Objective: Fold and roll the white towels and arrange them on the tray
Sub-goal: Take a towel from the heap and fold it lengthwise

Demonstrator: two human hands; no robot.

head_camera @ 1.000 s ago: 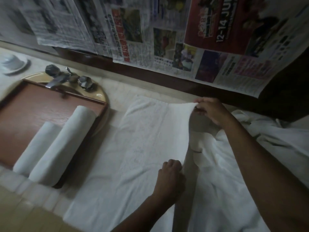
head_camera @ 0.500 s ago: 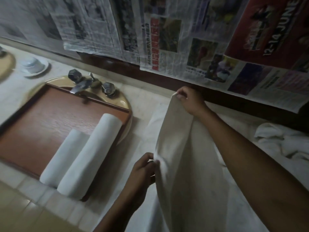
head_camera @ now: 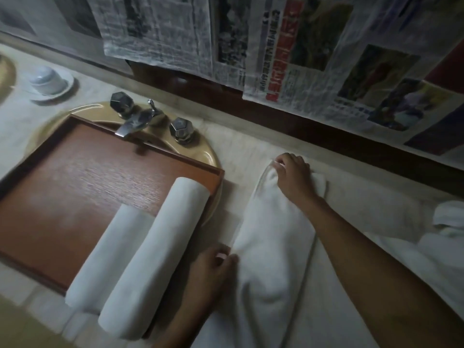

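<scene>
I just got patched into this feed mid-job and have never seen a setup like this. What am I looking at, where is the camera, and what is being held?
There is no machine here. A person works with two bare hands, and the single picture comes from a wide-angle camera worn on their head, looking forward and down.

In front of them lies a long folded white towel. The right hand grips its far end, and the left hand pinches its near left edge.

To the left, a reddish-brown wooden tray sits over a tan sink, just below the metal faucet. It carries a shorter rolled white towel beside a longer rolled white towel.

Loose white cloth lies at the right edge, and newspaper sheets cover the wall.
</scene>
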